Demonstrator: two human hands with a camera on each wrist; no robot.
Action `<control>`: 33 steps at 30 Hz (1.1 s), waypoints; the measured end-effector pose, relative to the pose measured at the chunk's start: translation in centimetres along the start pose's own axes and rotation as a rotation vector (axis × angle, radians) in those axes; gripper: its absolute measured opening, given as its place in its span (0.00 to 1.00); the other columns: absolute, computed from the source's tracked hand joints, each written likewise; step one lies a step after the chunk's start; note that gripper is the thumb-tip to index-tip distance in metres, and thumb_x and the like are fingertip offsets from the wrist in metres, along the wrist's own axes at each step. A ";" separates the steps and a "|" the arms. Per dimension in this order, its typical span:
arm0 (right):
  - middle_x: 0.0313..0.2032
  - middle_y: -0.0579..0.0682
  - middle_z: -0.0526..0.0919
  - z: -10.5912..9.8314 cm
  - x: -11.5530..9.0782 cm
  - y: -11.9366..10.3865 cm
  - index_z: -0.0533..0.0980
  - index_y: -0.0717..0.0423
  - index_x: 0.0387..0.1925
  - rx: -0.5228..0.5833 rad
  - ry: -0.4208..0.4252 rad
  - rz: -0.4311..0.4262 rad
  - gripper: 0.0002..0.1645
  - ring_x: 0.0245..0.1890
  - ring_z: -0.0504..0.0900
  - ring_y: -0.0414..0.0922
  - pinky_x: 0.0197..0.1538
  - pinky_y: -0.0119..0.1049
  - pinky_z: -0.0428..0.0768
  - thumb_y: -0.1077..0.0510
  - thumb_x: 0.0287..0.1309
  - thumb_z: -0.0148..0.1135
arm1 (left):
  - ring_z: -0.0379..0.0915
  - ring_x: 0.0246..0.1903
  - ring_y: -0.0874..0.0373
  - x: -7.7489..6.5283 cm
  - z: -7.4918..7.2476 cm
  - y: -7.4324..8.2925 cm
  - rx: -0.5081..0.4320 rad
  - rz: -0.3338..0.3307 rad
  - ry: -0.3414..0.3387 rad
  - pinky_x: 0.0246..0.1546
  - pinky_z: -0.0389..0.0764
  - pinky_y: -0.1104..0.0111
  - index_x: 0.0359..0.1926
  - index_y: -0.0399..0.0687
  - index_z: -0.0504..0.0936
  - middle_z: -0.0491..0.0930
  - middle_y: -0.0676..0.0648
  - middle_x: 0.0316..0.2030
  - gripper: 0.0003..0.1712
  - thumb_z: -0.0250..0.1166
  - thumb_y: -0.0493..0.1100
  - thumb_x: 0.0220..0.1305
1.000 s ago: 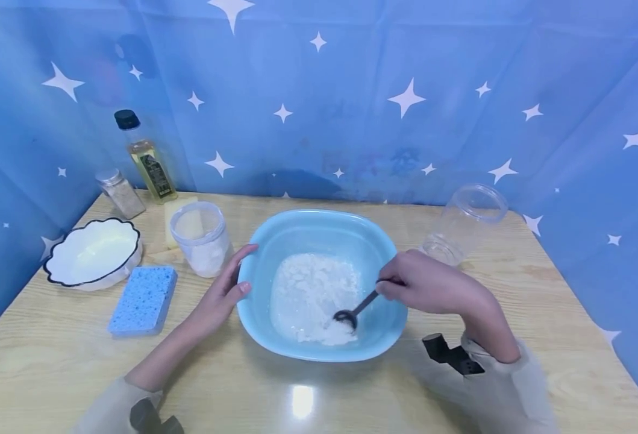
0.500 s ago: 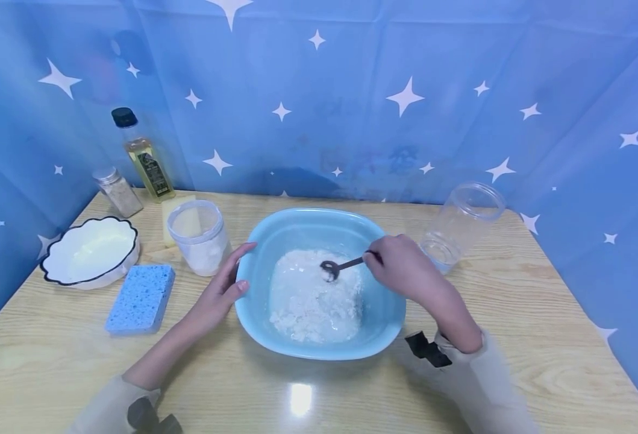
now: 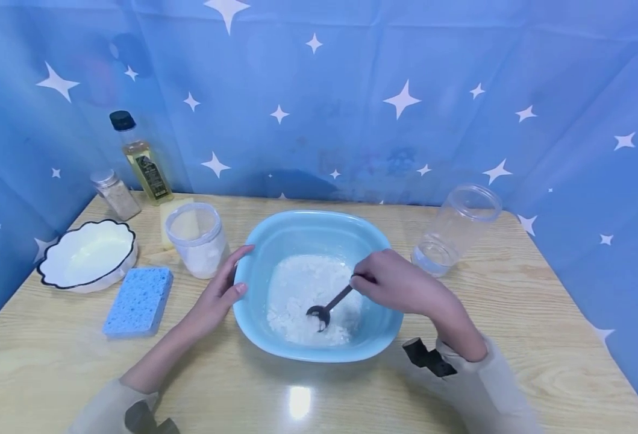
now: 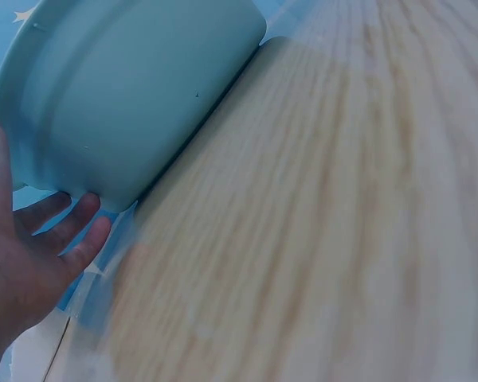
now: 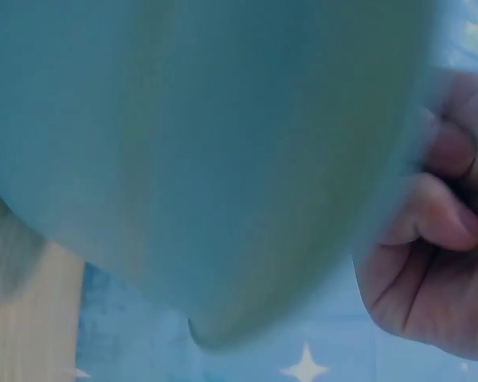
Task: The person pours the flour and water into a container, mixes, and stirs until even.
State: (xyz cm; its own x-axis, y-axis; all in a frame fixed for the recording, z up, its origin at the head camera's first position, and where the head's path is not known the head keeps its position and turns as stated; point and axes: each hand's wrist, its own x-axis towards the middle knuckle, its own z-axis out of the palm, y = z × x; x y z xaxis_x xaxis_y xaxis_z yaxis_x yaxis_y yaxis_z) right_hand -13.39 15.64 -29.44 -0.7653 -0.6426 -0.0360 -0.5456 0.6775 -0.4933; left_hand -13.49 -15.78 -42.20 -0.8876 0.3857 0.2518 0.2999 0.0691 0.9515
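Over the blue bowl (image 3: 256, 301), a person's right hand (image 3: 397, 280) has just carried the spoon (image 3: 334, 301) from the far part of the white mix (image 3: 302, 283) to the near part, where its scoop now sits. Lumps show around it, so stirring seems under way and unfinished. That hand is closed firmly on the upper handle, fingers curled; the right wrist view shows the curled fingers beyond the blurred bowl wall, but not the spoon.

The left hand (image 3: 218, 292) rests at the bowl's left side, loosely spread, fingers touching the outer wall without clenching.

The bowl stands upright mid-table (image 3: 243, 398), the mix covering its bottom. Just beside the left hand is a jar (image 3: 202, 256) of white powder, partly hiding a pale yellow slab (image 3: 171, 208). Farther left lie a blue sponge (image 3: 140, 301) and a white dish (image 3: 88, 253) with a dark, wavy rim; behind them stand a shaker (image 3: 119, 198) and a bottle (image 3: 147, 169) of yellow liquid. Beyond the right hand stands a clear jar (image 3: 454, 232). A starry blue curtain (image 3: 297, 72) hangs behind everything.
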 end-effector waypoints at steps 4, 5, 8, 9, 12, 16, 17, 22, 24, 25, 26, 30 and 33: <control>0.10 0.40 0.55 0.8 0.8 -0.2 0.65 0.50 0.11 -0.042 0.106 0.056 0.22 0.11 0.55 0.35 0.18 0.28 0.60 0.63 0.60 0.50 | 0.61 0.58 0.37 -0.1 0.0 0.0 -0.001 0.007 -0.001 0.44 0.79 0.62 0.72 0.55 0.50 0.53 0.36 0.66 0.33 0.47 0.37 0.69; 0.10 0.40 0.56 0.8 0.9 -0.1 0.66 0.50 0.12 -0.051 0.123 0.073 0.21 0.10 0.56 0.35 0.17 0.29 0.60 0.63 0.60 0.51 | 0.61 0.58 0.37 -0.1 0.0 0.0 -0.003 0.010 0.000 0.44 0.79 0.61 0.72 0.55 0.50 0.54 0.35 0.66 0.32 0.47 0.36 0.69; 0.10 0.41 0.57 0.6 0.8 0.1 0.71 0.51 0.14 -0.075 0.155 0.121 0.19 0.10 0.57 0.37 0.17 0.30 0.62 0.63 0.61 0.51 | 0.61 0.58 0.37 -0.1 0.0 -0.1 -0.008 0.016 0.002 0.44 0.79 0.61 0.71 0.55 0.51 0.54 0.35 0.66 0.32 0.47 0.36 0.69; 0.10 0.41 0.57 0.5 0.8 0.3 0.72 0.52 0.15 -0.082 0.158 0.133 0.18 0.10 0.58 0.37 0.18 0.30 0.62 0.63 0.61 0.51 | 0.61 0.58 0.37 -0.1 0.0 -0.1 -0.010 0.017 0.002 0.44 0.79 0.61 0.71 0.55 0.51 0.54 0.35 0.66 0.32 0.47 0.36 0.69; 0.10 0.42 0.58 -0.2 0.3 0.6 0.73 0.53 0.17 -0.096 0.139 0.135 0.17 0.11 0.57 0.37 0.18 0.30 0.63 0.63 0.61 0.51 | 0.61 0.58 0.37 -0.2 0.0 -0.1 -0.013 0.018 0.001 0.43 0.79 0.61 0.71 0.54 0.51 0.54 0.35 0.66 0.32 0.47 0.36 0.69; 0.11 0.41 0.58 -1.0 -0.4 0.8 0.73 0.54 0.17 -0.065 0.048 0.095 0.17 0.11 0.56 0.36 0.18 0.29 0.62 0.64 0.61 0.51 | 0.60 0.58 0.37 -0.2 0.0 -0.1 -0.009 0.015 0.002 0.44 0.79 0.61 0.72 0.55 0.51 0.52 0.36 0.67 0.32 0.47 0.36 0.69; 0.11 0.41 0.58 -1.0 -0.5 0.8 0.73 0.54 0.17 -0.051 0.030 0.086 0.17 0.12 0.56 0.35 0.18 0.29 0.61 0.64 0.61 0.51 | 0.60 0.59 0.37 -0.1 0.0 0.0 -0.009 0.015 0.001 0.44 0.79 0.61 0.72 0.55 0.50 0.52 0.37 0.67 0.32 0.47 0.36 0.69; 0.12 0.40 0.58 0.0 0.3 0.3 0.71 0.52 0.15 -0.010 0.035 0.039 0.18 0.12 0.57 0.34 0.18 0.28 0.61 0.63 0.62 0.51 | 0.59 0.59 0.38 -0.2 0.0 0.0 -0.010 0.011 0.000 0.44 0.79 0.61 0.72 0.56 0.50 0.51 0.38 0.68 0.33 0.47 0.36 0.69; 0.11 0.40 0.57 0.6 0.9 0.1 0.71 0.52 0.15 -0.024 0.085 0.028 0.18 0.11 0.56 0.35 0.17 0.28 0.61 0.64 0.61 0.51 | 0.60 0.59 0.38 -0.2 0.0 0.1 -0.010 0.010 0.000 0.44 0.79 0.61 0.72 0.56 0.50 0.51 0.38 0.68 0.33 0.47 0.36 0.69; 0.10 0.40 0.57 1.0 1.1 0.0 0.72 0.52 0.15 -0.039 0.118 0.026 0.18 0.11 0.56 0.35 0.17 0.28 0.61 0.64 0.61 0.52 | 0.60 0.59 0.38 -0.2 -0.1 0.1 -0.010 0.009 0.000 0.44 0.79 0.61 0.72 0.56 0.50 0.51 0.38 0.68 0.33 0.47 0.36 0.69; 0.10 0.40 0.56 1.2 1.4 0.0 0.72 0.52 0.14 -0.057 0.148 0.032 0.19 0.11 0.55 0.36 0.17 0.29 0.60 0.65 0.60 0.52 | 0.60 0.59 0.38 -0.3 -0.1 0.1 -0.010 0.007 0.001 0.44 0.79 0.61 0.72 0.56 0.50 0.51 0.38 0.68 0.33 0.47 0.36 0.69; 0.10 0.42 0.59 1.5 1.5 0.2 0.76 0.54 0.17 -0.088 0.196 0.113 0.16 0.11 0.58 0.38 0.18 0.30 0.63 0.64 0.61 0.53 | 0.60 0.58 0.37 -0.3 -0.1 0.1 -0.006 0.000 0.001 0.43 0.79 0.61 0.71 0.56 0.51 0.52 0.37 0.67 0.32 0.47 0.36 0.69; 0.11 0.44 0.62 0.8 0.9 0.8 0.77 0.56 0.20 -0.100 0.174 0.187 0.14 0.12 0.60 0.39 0.19 0.32 0.64 0.63 0.61 0.53 | 0.60 0.59 0.37 -0.1 0.0 0.1 -0.008 0.003 -0.010 0.43 0.79 0.61 0.72 0.56 0.50 0.53 0.36 0.67 0.33 0.47 0.36 0.69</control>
State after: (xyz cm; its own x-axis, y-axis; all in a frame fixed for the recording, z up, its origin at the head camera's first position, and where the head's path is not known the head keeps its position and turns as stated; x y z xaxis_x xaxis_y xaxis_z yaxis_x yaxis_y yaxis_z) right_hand -14.21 15.32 -30.53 -0.8983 -0.4380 0.0355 -0.4139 0.8159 -0.4037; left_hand -13.39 -15.82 -42.15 -0.8833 0.3948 0.2528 0.2995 0.0604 0.9522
